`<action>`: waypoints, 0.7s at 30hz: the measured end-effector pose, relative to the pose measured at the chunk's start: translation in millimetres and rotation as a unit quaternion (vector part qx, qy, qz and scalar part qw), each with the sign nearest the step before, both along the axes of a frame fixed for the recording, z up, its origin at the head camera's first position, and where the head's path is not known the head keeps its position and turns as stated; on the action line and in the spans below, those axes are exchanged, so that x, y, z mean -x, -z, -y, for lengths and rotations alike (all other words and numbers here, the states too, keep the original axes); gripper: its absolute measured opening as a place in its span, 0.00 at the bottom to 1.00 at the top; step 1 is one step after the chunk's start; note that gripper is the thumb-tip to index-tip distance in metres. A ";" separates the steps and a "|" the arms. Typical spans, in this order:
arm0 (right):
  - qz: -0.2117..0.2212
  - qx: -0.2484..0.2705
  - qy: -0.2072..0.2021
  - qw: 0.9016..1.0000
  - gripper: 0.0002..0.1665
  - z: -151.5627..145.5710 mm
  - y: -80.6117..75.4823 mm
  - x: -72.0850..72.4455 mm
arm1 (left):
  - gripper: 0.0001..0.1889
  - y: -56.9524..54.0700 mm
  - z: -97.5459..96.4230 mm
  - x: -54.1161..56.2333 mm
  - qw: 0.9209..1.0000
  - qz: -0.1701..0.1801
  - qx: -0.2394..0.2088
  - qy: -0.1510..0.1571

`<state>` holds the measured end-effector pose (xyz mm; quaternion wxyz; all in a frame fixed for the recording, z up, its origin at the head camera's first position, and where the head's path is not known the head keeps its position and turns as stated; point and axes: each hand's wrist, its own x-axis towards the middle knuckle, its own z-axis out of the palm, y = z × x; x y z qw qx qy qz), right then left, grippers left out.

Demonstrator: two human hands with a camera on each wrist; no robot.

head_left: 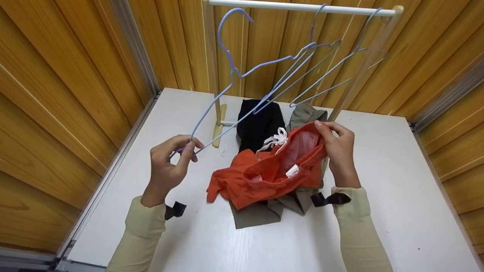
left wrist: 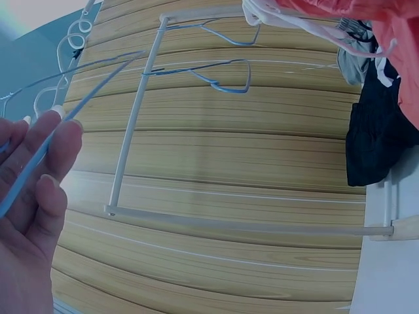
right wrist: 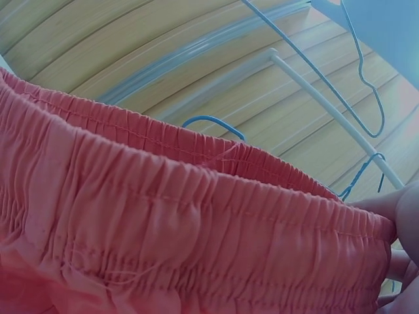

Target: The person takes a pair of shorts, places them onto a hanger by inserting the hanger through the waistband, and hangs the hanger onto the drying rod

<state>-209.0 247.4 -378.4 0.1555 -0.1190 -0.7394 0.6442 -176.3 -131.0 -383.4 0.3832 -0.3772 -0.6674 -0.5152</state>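
My left hand (head_left: 168, 162) pinches one lower corner of a blue-purple wire hanger (head_left: 219, 36), its hook pointing up. In the left wrist view the hanger's wire (left wrist: 29, 170) runs between thumb and fingers. My right hand (head_left: 340, 151) grips the gathered waistband of red-orange shorts (head_left: 257, 189), with the thumb on top. Their waist opening gapes, showing a white label (head_left: 292, 171) inside and a white drawstring (head_left: 278, 139) at the far side. The hanger is apart from the shorts. Up close in the right wrist view, the elastic waistband (right wrist: 216, 216) hides most of the right hand.
A rack with a white rail (head_left: 287, 5) and wooden posts stands behind, with two more wire hangers (head_left: 321, 77) hung at its right. Under and behind the shorts lie black clothing (head_left: 261, 122) and grey-green clothing (head_left: 257, 217) on the white table (head_left: 397, 189). Wooden walls surround it.
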 end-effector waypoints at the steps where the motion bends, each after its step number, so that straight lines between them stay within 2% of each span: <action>1: 0.002 0.002 0.002 1.000 0.17 -0.3 -0.1 0.2 | 0.09 0.3 0.3 0.0 1.000 -0.001 0.001 0.004; 12: 0.010 0.023 0.019 0.999 0.15 -1.0 -1.2 2.8 | 0.11 5.0 5.5 -3.6 0.999 0.012 0.005 0.045; 21: -0.006 0.058 0.029 0.998 0.08 -4.6 -1.0 6.1 | 0.06 11.7 11.1 -7.1 0.996 0.012 0.042 0.083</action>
